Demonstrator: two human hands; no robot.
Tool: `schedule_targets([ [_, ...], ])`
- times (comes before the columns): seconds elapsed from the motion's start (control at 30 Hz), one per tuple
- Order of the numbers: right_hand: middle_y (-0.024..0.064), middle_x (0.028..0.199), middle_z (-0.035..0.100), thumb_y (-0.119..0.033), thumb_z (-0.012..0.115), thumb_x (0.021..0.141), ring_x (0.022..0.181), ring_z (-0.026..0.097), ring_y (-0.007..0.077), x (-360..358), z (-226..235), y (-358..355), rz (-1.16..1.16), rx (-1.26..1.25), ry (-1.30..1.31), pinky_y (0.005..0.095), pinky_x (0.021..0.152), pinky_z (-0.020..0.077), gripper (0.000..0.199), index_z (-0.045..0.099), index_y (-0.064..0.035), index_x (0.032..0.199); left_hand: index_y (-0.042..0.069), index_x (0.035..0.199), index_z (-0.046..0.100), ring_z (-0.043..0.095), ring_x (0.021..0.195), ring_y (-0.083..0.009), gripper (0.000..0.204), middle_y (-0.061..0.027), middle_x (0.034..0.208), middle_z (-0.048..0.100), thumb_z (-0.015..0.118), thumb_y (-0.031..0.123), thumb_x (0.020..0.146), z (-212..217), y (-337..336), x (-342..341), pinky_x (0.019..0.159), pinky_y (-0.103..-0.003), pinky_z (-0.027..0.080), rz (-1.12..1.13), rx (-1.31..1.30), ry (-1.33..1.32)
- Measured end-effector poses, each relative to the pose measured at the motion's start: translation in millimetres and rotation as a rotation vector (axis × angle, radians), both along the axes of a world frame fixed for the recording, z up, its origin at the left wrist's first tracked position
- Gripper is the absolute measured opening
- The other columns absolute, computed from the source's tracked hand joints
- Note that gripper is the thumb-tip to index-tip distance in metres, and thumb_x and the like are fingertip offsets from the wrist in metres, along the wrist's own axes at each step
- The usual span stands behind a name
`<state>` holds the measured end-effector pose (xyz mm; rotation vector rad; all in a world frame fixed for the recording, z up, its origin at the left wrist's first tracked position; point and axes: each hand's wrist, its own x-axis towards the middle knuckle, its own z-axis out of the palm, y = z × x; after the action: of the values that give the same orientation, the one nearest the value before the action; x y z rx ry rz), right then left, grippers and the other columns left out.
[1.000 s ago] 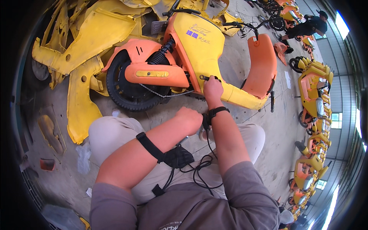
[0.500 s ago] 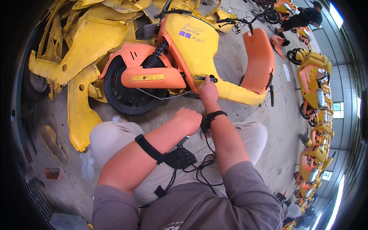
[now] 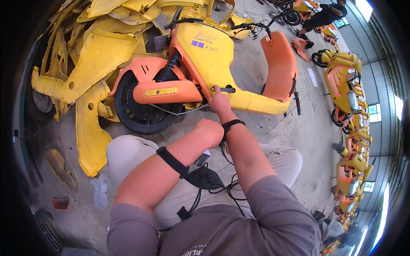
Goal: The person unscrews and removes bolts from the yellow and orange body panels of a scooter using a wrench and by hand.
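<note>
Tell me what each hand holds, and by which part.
The right hand grips a dark tool at the scooter by its near end. The left hand is a closed fist; nothing shows in it.

Right hand (image 3: 219, 102) grips a black pedal (image 3: 227, 90) on the toppled yellow-orange scooter (image 3: 205, 55) — left hand (image 3: 210, 131) fisted nearby.

I wear a grey short-sleeved shirt, beige trousers, and black straps on both forearms (black cables hang below).
</note>
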<state>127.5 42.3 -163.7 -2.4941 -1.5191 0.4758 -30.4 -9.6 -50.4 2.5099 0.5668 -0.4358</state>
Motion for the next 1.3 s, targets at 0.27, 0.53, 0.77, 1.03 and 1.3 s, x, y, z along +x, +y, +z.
schedule_targets([
  [0.27,0.0212,0.095,0.07,-0.019,0.055,0.087,0.086,0.069,0.0369,8,17,-7,0.161,-0.157,-0.205,0.0476,0.073,0.0538,0.062,0.035,-0.0164,0.145,0.008,0.097,0.074,0.068,0.101,-0.0278,0.024,-0.0133,0.109,0.071,0.062,0.008,0.077,3,2,8,0.083,-0.04,0.054,-0.021,-0.034,0.133],
  [0.53,0.0207,0.096,0.07,-0.021,0.054,0.09,0.086,0.069,0.0356,6,13,-10,0.161,-0.188,-0.199,0.0463,0.074,0.0543,0.061,0.033,-0.0167,0.146,0.005,0.108,0.064,0.066,0.1,-0.0331,0.029,-0.0178,0.107,0.068,0.055,0.013,0.083,2,10,-7,0.085,-0.044,0.053,-0.003,-0.031,0.092],
  [0.77,0.0216,0.09,0.07,-0.016,0.05,0.089,0.082,0.069,0.0366,5,6,-13,0.137,-0.123,-0.196,0.0474,0.07,0.054,0.057,0.035,-0.0131,0.144,0.003,0.106,0.064,0.066,0.1,-0.0337,0.027,-0.0186,0.105,0.068,0.054,0.013,0.083,10,6,-11,0.086,-0.044,0.052,-0.015,-0.032,0.046],
  [1.03,0.0209,0.087,0.07,-0.015,0.049,0.088,0.078,0.069,0.0367,5,5,-13,0.18,-0.102,-0.214,0.0481,0.068,0.0537,0.055,0.038,-0.0101,0.142,0.003,0.107,0.063,0.065,0.102,-0.0333,0.027,-0.0188,0.107,0.067,0.052,0.013,0.084,14,9,-8,0.088,-0.044,0.051,-0.004,-0.026,0.0],
  [1.3,0.018,0.09,0.071,-0.013,0.049,0.089,0.08,0.07,0.0338,-4,1,-12,0.152,-0.131,-0.24,0.0445,0.07,0.0548,0.059,0.034,-0.0088,0.145,0.005,0.106,0.062,0.065,0.099,-0.0342,0.026,-0.0178,0.104,0.066,0.054,0.017,0.085,14,15,-27,0.087,-0.044,0.051,0.054,0.007,-0.051],
])
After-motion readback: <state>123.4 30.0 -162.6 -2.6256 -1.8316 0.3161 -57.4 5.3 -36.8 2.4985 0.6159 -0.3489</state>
